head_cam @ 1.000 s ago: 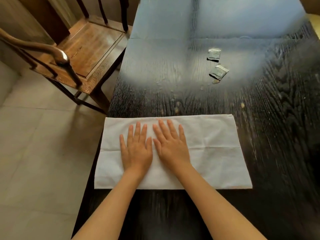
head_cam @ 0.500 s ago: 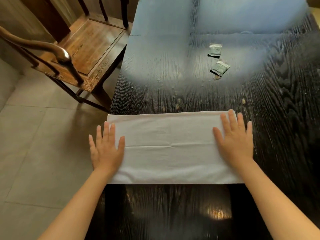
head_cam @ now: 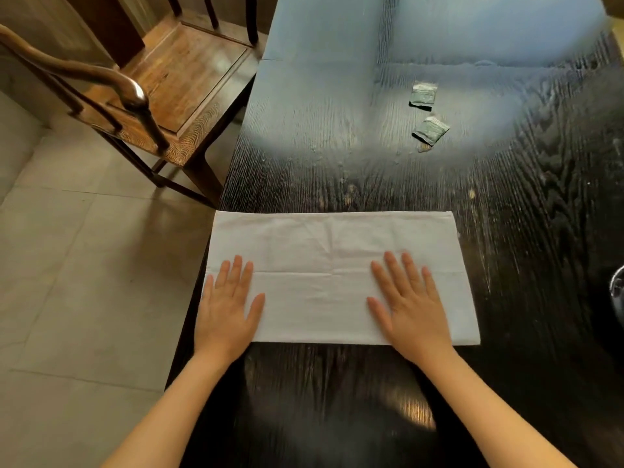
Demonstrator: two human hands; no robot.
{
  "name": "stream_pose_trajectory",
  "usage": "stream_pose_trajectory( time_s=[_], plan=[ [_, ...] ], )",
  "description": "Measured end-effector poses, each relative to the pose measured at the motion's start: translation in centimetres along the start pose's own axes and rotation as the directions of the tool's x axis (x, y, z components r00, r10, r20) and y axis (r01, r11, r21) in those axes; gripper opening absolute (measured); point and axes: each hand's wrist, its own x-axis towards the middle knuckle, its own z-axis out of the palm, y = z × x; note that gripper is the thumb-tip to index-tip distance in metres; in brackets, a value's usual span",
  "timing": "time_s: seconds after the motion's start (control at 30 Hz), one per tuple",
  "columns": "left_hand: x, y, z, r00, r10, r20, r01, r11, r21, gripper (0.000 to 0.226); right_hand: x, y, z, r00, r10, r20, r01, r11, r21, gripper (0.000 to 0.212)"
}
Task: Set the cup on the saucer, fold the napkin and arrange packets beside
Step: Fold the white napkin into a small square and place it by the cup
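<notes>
Both hands, left hand (head_cam: pixel 225 310) and right hand (head_cam: pixel 412 309), press open-palmed on the napkin (head_cam: pixel 331 265), whose lower-left corner overhanging the surface (head_cam: pixel 388 170) could slip off.

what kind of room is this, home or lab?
Most likely a home or tea-room dining area, not a lab: a dark wood-grain table, a carved wooden armchair pulled up beside it, a tiled floor, and a white napkin laid out for setting.

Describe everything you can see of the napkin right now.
The napkin is white cloth, a wide rectangle lying flat at the table's near left edge, with a crease along its length and faint wrinkles. The left hand lies flat on its left end, the right hand right of centre.
</notes>
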Motion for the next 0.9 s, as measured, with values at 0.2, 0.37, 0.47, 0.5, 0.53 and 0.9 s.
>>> stream_pose_trajectory(
  time_s=[0.2,0.37,0.47,0.5,0.53,0.9],
  plan=[
    [-0.3,-4.3,-0.7,0.965,0.247,0.091,-0.253,0.966,0.055,0.066,-0.7,5.1,-1.6,0.993,0.007,0.117,0.000,0.998,-0.056,0.068],
    [-0.5,-5.8,-2.0,0.882,0.451,0.140,-0.470,0.866,0.171,0.076,-1.4,6.1,-2.9,0.986,-0.115,0.119,0.118,0.993,-0.020,0.076],
    [-1.5,-6.1,-2.6,0.832,0.535,0.149,-0.554,0.817,0.161,0.070,-3.7,5.1,-4.0,0.954,-0.288,0.083,0.296,0.950,-0.103,0.075],
    [-1.9,-6.4,-2.4,0.803,0.581,0.133,-0.596,0.786,0.165,0.062,-4.3,4.8,-4.0,0.942,-0.331,0.056,0.335,0.931,-0.145,0.070],
    [-2.1,-6.8,-2.1,0.764,0.637,0.106,-0.644,0.741,0.190,0.052,-4.8,4.6,-3.9,0.936,-0.352,0.026,0.351,0.919,-0.182,0.069],
    [-2.5,-6.6,-2.5,0.793,0.609,-0.012,-0.599,0.784,0.166,0.077,-3.9,5.8,-5.2,0.962,-0.265,-0.067,0.268,0.963,0.031,0.036]
  ],
)
